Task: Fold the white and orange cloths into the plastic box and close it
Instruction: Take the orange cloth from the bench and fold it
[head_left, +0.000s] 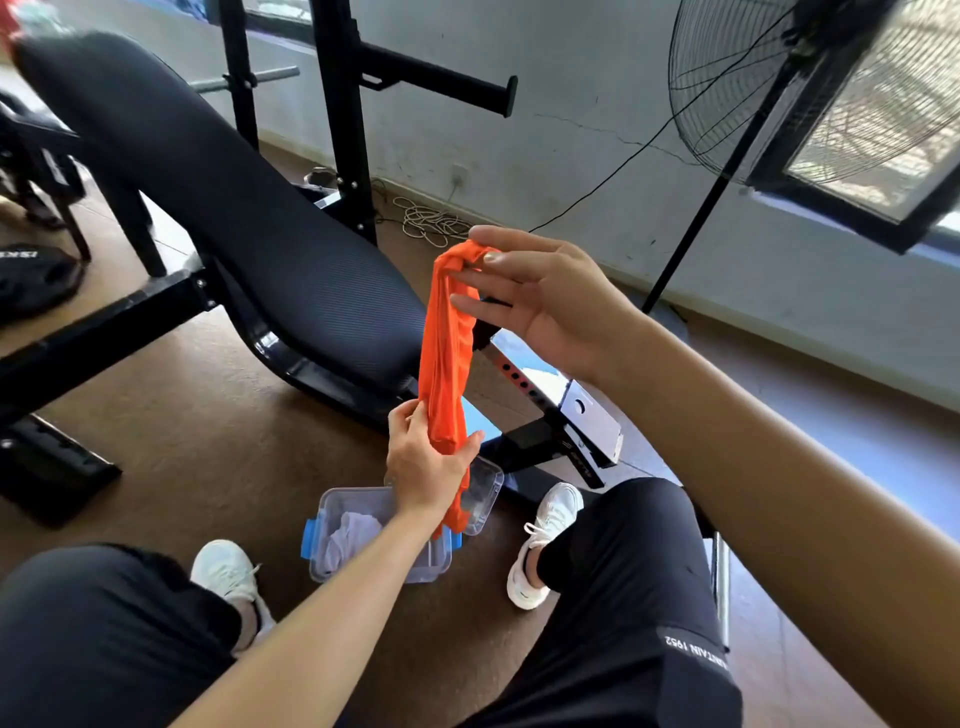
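An orange cloth (445, 353) hangs bunched in a long strip in front of me. My right hand (540, 296) pinches its top end between thumb and forefinger, the other fingers spread. My left hand (426, 462) grips the strip lower down, and its tail hangs past my wrist. Below, on the floor between my feet, stands the clear plastic box (332, 561) with blue clips, its top open. A crumpled white cloth (348, 535) lies inside it. The clear lid (485, 493) lies beside the box's far right corner, partly hidden by my left hand.
A black padded weight bench (234, 208) and its steel frame (545, 441) stand just beyond the box. A standing fan (779, 93) and its pole are at the right by the wall. My white shoes (545, 535) flank the box on the brown floor.
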